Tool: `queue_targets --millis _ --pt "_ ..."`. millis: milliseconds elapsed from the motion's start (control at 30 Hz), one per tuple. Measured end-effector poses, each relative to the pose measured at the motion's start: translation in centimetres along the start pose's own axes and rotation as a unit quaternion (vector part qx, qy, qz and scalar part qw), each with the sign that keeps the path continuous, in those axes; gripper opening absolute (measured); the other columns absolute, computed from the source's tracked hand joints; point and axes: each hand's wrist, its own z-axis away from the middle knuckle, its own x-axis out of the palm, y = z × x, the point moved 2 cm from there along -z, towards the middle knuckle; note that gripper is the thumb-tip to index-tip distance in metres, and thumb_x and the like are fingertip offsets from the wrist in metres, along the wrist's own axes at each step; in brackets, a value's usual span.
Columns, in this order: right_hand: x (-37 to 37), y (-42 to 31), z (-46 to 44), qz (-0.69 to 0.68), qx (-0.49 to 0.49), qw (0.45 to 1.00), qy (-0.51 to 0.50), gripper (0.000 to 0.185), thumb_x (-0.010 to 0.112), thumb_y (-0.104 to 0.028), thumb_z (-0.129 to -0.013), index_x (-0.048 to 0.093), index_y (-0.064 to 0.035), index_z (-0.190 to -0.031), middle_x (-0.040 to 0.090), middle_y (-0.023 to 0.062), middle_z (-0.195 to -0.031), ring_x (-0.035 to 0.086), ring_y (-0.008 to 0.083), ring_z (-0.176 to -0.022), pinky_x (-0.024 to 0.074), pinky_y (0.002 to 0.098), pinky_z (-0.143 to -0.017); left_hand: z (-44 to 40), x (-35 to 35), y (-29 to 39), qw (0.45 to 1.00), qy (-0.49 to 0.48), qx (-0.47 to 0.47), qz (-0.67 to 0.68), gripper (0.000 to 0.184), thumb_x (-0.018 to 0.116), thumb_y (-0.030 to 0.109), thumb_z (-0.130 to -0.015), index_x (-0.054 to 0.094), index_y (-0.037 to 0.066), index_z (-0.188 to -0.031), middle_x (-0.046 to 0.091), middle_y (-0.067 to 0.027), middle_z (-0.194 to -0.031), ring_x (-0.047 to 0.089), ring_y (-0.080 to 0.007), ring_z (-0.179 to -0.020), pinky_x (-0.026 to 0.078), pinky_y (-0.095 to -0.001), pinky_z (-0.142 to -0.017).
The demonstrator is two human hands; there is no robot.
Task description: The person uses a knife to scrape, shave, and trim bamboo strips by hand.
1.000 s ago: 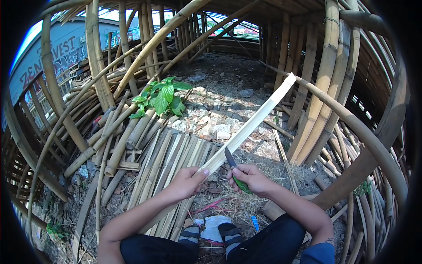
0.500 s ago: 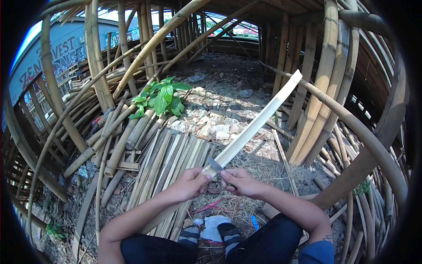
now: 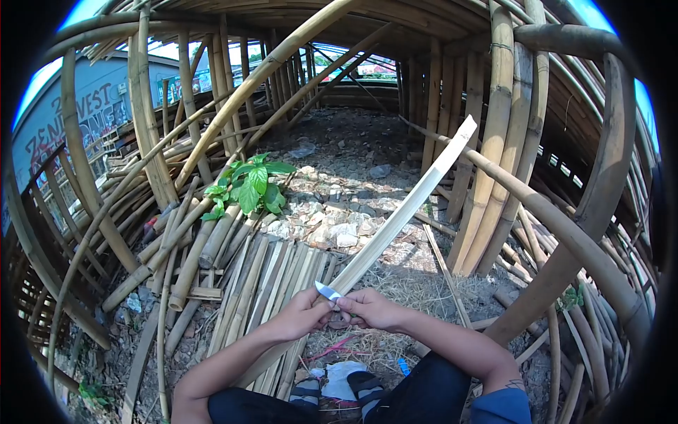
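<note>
Left hand (image 3: 305,314) closed on the near end of a split-bamboo strip (image 3: 402,215). Right hand (image 3: 371,309) closed on a knife (image 3: 327,290), handle mostly hidden by the fingers. Blade sits across the strip's near end, between the hands; can't tell if the edge is cutting in. Strip slants up and away to the right, far tip overlapping a bent bamboo pole (image 3: 544,206) in view. Bamboo slats (image 3: 248,283) lie side by side on the ground, left of the strip. Beyond: pale rubble (image 3: 344,235), leafy green plant (image 3: 251,187) to its left.
</note>
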Motion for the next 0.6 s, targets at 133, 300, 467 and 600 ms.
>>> queue_targets --millis 133,300,467,600 --pt "0.0 -0.8 0.9 -0.013 -0.007 1.000 0.019 0.045 0.050 -0.035 -0.105 0.055 -0.0040 -0.073 0.040 -0.0040 -0.058 0.033 0.0078 -0.050 0.0254 0.0253 -0.048 0.1 0.3 0.2 0.999 -0.029 -0.017 0.043 0.014 0.051 0.017 -0.102 0.052 0.004 -0.107 0.051 0.0020 -0.072 0.044 -0.0047 -0.056 0.034 -0.0224 -0.048" --pt "-0.9 -1.1 1.4 0.007 -0.033 0.996 0.087 0.041 0.055 -0.035 -0.103 0.061 -0.0031 -0.077 0.046 -0.0033 -0.059 0.036 0.0071 -0.051 0.0311 0.0246 -0.050 0.5 0.9 1.1 0.999 -0.011 -0.014 0.040 0.009 0.049 0.016 -0.104 0.048 0.008 -0.108 0.041 0.0037 -0.071 0.032 -0.0035 -0.053 0.024 -0.0210 -0.046" --pt "-2.9 -1.2 1.7 0.010 -0.032 0.992 0.125 0.043 0.058 -0.036 -0.101 0.063 -0.0042 -0.073 0.049 -0.0044 -0.059 0.038 0.0051 -0.052 0.0351 0.0226 -0.054 0.6 0.6 0.9 0.998 -0.023 -0.021 0.055 0.010 0.049 0.018 -0.104 0.048 0.008 -0.106 0.041 0.0039 -0.070 0.032 -0.0032 -0.053 0.024 -0.0208 -0.046" --pt "-3.1 -1.6 1.9 0.012 -0.031 0.991 0.126 0.043 0.058 -0.035 -0.101 0.062 -0.0040 -0.072 0.046 -0.0047 -0.057 0.037 0.0052 -0.051 0.0330 0.0233 -0.052 0.5 0.5 1.0 0.998 -0.018 -0.026 0.056 0.014 0.050 0.019 -0.103 0.049 0.006 -0.104 0.045 0.0033 -0.070 0.038 -0.0038 -0.054 0.030 -0.0211 -0.047"
